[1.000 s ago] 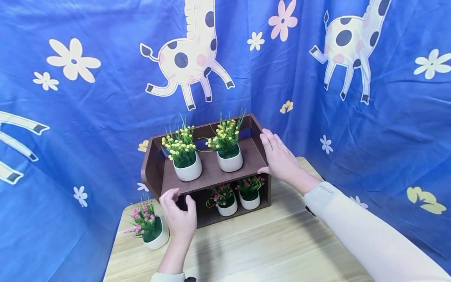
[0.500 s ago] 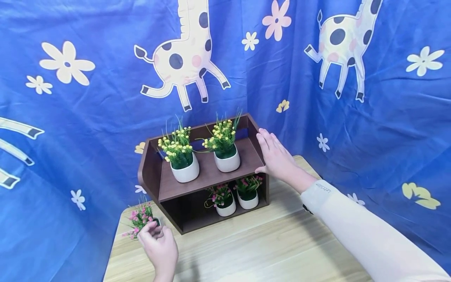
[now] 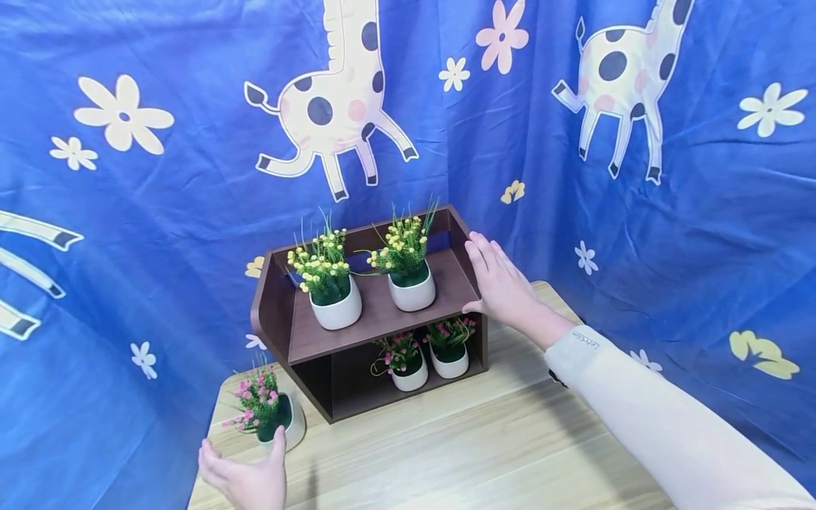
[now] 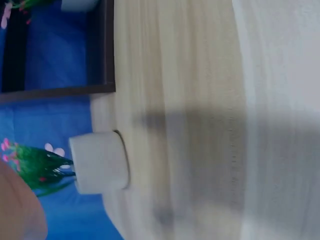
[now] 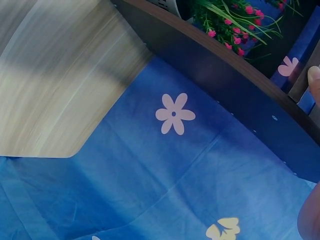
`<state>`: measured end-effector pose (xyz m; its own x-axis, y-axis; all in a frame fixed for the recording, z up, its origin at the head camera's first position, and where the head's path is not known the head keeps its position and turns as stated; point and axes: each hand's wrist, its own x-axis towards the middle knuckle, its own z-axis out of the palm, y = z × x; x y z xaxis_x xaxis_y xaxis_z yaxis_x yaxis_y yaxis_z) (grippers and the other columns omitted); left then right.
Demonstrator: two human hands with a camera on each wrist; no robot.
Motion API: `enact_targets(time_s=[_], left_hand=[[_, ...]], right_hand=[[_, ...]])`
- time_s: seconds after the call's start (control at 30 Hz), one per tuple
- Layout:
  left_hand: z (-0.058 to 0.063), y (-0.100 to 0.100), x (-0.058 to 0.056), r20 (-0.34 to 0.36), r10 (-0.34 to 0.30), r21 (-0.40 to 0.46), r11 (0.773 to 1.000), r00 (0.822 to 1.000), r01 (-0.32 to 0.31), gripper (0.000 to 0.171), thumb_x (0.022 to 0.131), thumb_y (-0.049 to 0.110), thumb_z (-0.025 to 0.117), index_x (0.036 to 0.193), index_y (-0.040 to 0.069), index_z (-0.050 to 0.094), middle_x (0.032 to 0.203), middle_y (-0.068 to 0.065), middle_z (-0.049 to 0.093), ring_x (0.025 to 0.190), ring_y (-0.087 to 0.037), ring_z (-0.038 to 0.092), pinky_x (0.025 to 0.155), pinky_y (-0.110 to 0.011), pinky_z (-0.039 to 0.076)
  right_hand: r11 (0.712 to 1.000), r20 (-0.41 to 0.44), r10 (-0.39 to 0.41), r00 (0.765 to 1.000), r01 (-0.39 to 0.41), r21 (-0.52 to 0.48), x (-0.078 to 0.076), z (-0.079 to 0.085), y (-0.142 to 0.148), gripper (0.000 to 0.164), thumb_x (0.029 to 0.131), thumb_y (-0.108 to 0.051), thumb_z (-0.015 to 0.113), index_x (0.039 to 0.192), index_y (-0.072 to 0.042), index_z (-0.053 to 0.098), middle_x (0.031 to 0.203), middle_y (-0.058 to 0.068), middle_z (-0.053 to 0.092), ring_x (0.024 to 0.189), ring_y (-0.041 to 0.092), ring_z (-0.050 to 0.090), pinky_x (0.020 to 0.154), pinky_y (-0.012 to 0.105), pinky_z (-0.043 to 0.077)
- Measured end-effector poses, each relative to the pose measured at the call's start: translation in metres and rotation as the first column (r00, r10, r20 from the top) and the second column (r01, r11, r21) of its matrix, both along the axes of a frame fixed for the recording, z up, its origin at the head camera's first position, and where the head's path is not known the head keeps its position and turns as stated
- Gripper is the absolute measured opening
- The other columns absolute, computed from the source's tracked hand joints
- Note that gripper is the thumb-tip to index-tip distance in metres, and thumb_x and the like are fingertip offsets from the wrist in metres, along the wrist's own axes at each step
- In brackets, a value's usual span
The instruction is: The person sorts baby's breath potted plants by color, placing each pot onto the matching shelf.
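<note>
My left hand (image 3: 248,478) is at the lower left in the head view, its thumb and fingers spread apart. Just beyond it on the table stands a pink-flowered plant in a white pot (image 3: 295,425); the thumb overlaps the pot's rim. The left wrist view has this same pot (image 4: 100,162) upright on the table, with part of my hand at the left edge. My right hand (image 3: 506,294) rests against the right side of a dark brown two-tier shelf (image 3: 376,301). Its fingers lie straight along the side panel, and its thumb touches the upper board's front edge.
On the upper tier stand two yellow-flowered plants in white pots (image 3: 336,308) (image 3: 413,292). Below, two pink-flowered plants in white pots (image 3: 410,377) (image 3: 451,363) sit toward the right. A wooden table (image 3: 433,439) bears the shelf, with a blue patterned curtain (image 3: 191,212) behind.
My left hand has moved left and down, from the shelf's front left corner to the near side of the pink-flowered plant, and its fingers have spread. My right hand stays on the shelf.
</note>
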<state>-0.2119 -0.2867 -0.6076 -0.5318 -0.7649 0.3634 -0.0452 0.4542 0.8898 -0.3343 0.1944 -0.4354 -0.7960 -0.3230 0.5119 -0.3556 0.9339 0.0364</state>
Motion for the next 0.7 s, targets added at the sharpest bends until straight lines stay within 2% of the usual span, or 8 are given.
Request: enact_targets(time_s=[0.07, 0.17, 0.27, 0.33, 0.43, 0.6, 0.7], left_hand=[[-0.003, -0.005, 0.002, 0.069, 0.001, 0.072, 0.997, 0.998, -0.006, 0.125, 0.066, 0.034, 0.094, 0.158, 0.041, 0.010, 0.165, -0.007, 0.020, 0.151, -0.032, 0.030, 0.123, -0.053, 0.029], [-0.008, -0.012, 0.004, 0.177, -0.029, 0.158, 0.987, 0.984, 0.001, 0.132, 0.067, 0.042, 0.092, 0.160, 0.039, -0.002, 0.167, -0.015, 0.016, 0.152, -0.042, 0.025, 0.120, -0.064, 0.025], [-0.012, -0.018, 0.006, 0.262, -0.086, 0.196, 0.980, 0.961, 0.034, 0.139, 0.068, 0.049, 0.090, 0.161, 0.030, -0.013, 0.168, -0.022, 0.014, 0.150, -0.050, 0.024, 0.119, -0.067, 0.023], [-0.015, -0.022, 0.007, 0.309, -0.123, 0.207, 0.976, 0.943, 0.059, 0.141, 0.068, 0.053, 0.088, 0.161, 0.021, -0.013, 0.166, -0.027, 0.015, 0.147, -0.055, 0.025, 0.118, -0.067, 0.023], [-0.015, -0.026, 0.007, 0.388, -0.182, 0.213, 0.972, 0.904, 0.104, 0.138, 0.069, 0.058, 0.086, 0.158, 0.007, -0.005, 0.162, -0.036, 0.015, 0.141, -0.061, 0.029, 0.118, -0.066, 0.024], [-0.016, -0.028, 0.004, 0.506, -0.258, 0.174, 0.965, 0.823, 0.195, 0.130, 0.074, 0.062, 0.080, 0.152, -0.011, 0.007, 0.151, -0.047, 0.024, 0.129, -0.066, 0.035, 0.113, -0.068, 0.029], [-0.018, -0.030, 0.003, 0.526, -0.293, 0.159, 0.956, 0.799, 0.246, 0.128, 0.075, 0.060, 0.080, 0.150, -0.015, 0.009, 0.146, -0.051, 0.028, 0.129, -0.066, 0.035, 0.111, -0.069, 0.030]], right_hand=[[1.000, 0.001, 0.004, 1.000, -0.004, -0.007, 0.001, 0.001, -0.001, 0.137, 0.059, -0.060, 0.091, 0.157, -0.001, 0.016, 0.167, 0.019, 0.015, 0.158, 0.027, 0.016, 0.131, 0.042, 0.013], [1.000, 0.008, 0.005, 1.000, -0.005, -0.015, 0.002, 0.001, -0.002, 0.137, 0.059, -0.059, 0.092, 0.157, -0.001, 0.016, 0.168, 0.019, 0.015, 0.158, 0.027, 0.016, 0.131, 0.041, 0.013], [1.000, 0.019, 0.001, 1.000, -0.001, -0.015, 0.002, 0.001, -0.003, 0.137, 0.059, -0.060, 0.091, 0.158, -0.002, 0.015, 0.168, 0.018, 0.014, 0.158, 0.027, 0.015, 0.131, 0.041, 0.012], [1.000, 0.021, 0.002, 1.000, -0.001, -0.014, 0.002, 0.001, -0.004, 0.137, 0.059, -0.060, 0.091, 0.158, -0.002, 0.015, 0.168, 0.018, 0.013, 0.158, 0.027, 0.016, 0.131, 0.040, 0.012], [1.000, 0.016, 0.006, 1.000, -0.006, -0.022, 0.002, 0.001, -0.005, 0.137, 0.059, -0.059, 0.092, 0.158, -0.002, 0.015, 0.168, 0.018, 0.014, 0.158, 0.027, 0.017, 0.131, 0.041, 0.013], [0.999, -0.009, 0.009, 1.000, -0.010, -0.034, 0.003, 0.000, -0.003, 0.137, 0.057, -0.057, 0.093, 0.157, -0.001, 0.017, 0.167, 0.019, 0.016, 0.157, 0.028, 0.020, 0.131, 0.042, 0.016], [0.999, -0.025, 0.019, 1.000, -0.020, -0.034, 0.003, 0.000, -0.002, 0.138, 0.056, -0.057, 0.094, 0.156, -0.001, 0.018, 0.167, 0.019, 0.017, 0.156, 0.029, 0.021, 0.130, 0.043, 0.017]])
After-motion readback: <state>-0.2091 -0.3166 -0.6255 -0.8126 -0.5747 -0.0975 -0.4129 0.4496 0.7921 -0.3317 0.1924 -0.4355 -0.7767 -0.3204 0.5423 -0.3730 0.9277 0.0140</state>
